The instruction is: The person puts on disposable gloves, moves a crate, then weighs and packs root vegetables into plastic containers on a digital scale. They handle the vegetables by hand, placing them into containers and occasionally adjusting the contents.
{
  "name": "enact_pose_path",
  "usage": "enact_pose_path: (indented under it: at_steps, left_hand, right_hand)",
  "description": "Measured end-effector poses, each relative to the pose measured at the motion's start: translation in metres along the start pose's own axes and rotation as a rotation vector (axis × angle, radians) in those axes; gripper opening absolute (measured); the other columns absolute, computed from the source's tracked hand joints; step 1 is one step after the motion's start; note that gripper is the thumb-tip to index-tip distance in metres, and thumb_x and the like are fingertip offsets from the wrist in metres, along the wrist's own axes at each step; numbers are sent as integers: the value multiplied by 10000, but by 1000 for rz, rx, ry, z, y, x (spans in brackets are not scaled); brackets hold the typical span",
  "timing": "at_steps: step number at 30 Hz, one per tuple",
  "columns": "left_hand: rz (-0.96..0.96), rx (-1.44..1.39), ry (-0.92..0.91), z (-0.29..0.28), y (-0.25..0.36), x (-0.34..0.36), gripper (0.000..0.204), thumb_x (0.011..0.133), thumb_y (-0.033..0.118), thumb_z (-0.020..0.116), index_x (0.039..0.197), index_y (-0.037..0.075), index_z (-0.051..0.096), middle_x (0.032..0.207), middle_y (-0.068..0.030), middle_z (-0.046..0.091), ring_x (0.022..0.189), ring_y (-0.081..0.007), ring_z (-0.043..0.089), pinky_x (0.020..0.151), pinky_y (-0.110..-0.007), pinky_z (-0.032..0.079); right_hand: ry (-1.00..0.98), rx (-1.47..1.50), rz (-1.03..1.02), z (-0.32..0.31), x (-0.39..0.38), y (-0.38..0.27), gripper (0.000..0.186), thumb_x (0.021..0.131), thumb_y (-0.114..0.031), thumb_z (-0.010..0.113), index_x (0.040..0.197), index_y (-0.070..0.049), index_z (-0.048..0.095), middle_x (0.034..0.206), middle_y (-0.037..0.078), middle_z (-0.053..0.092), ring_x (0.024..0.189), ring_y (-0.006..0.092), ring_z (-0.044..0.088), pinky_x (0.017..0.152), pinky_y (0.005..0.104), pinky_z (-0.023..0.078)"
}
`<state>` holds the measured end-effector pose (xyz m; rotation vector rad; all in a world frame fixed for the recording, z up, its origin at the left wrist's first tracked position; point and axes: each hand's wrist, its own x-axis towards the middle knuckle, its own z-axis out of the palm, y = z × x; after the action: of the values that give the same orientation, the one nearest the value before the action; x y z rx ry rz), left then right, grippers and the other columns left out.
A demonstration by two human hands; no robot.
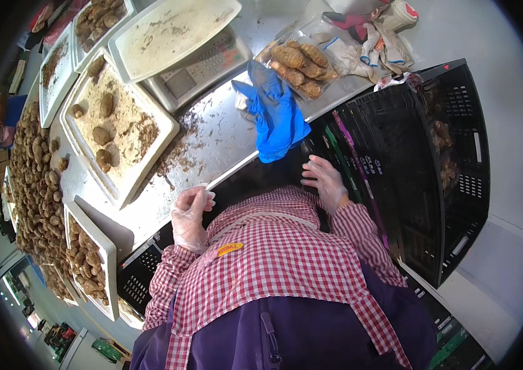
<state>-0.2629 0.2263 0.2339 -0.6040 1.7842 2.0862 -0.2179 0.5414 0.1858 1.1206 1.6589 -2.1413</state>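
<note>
Near the middle of the frame, the left hand [192,213], in a thin clear plastic glove, is bent at the edge of the metal bench [212,139], thumb and fingers drawn together; whether that grip pinches the edge, something small, or nothing, I cannot tell. Right of centre, the right hand [326,180] has its grip released, fingers apart with nothing seen in them, just beside the black crates [397,179]. Between and above the two hands, the blue glove [273,120] lies on the bench with its lower end hanging over the edge, apart from both. Because of that overhang, a brush from a sleeve could probably drag it off into the dark gap below. Just beyond it, at the upper centre, a clear pack of tubers [301,65] rests close enough that it might get nudged along too if the blue glove were pulled sideways. Loose dirt is strewn over the metal below the scale [199,71] and beside the white tray [144,163] at the upper left, so a sweep of the left hand could carry soil onto the pack or make a grip slip. The thin clear film on the right hand might also tear if the fingers catch a crate's hard rim.
</note>
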Motion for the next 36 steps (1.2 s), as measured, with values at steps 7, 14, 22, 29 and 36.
enact_pose_path:
  at_steps: [7,14,22,29,36]
  left_hand:
    - [124,349,-138,77,26,36,227,850,104,647,1012,-55,638,857,-98,673,751,-120,602,685,-237,475]
    - [439,635,-30,117,44,101,272,800,106,646,1043,-15,652,961,-142,675,850,-200,630,771,-306,504]
    - [806,1270,-121,175,40,141,444,760,127,683,1188,221,610,1293,-149,467,1173,-342,453,984,-435,401]
    - [665,1447,30,166,20,157,536,716,58,628,1208,268,597,1284,-158,450,1132,-365,458,958,-440,410]
    - [695,1458,193,143,31,170,492,714,28,600,1158,236,630,1215,-175,493,1090,-367,484,946,-434,425]
  right_hand:
    - [-227,369,120,-6,106,38,552,893,-276,571,1370,-70,386,1301,110,489,1238,256,431,1009,419,361]
    - [-262,146,-151,-22,58,-7,243,898,-176,526,1075,-10,551,1082,105,586,971,177,567,898,312,423]
    - [0,19,-179,-35,15,-58,221,808,-180,674,768,-89,477,726,-41,446,658,55,386,624,236,341]
    - [156,-39,-255,-54,-3,-83,185,767,-150,685,794,-40,539,758,17,547,695,94,497,651,260,428]
    - [207,-209,-378,-72,-30,-115,195,787,-205,640,819,-42,538,741,11,547,667,89,488,614,254,419]
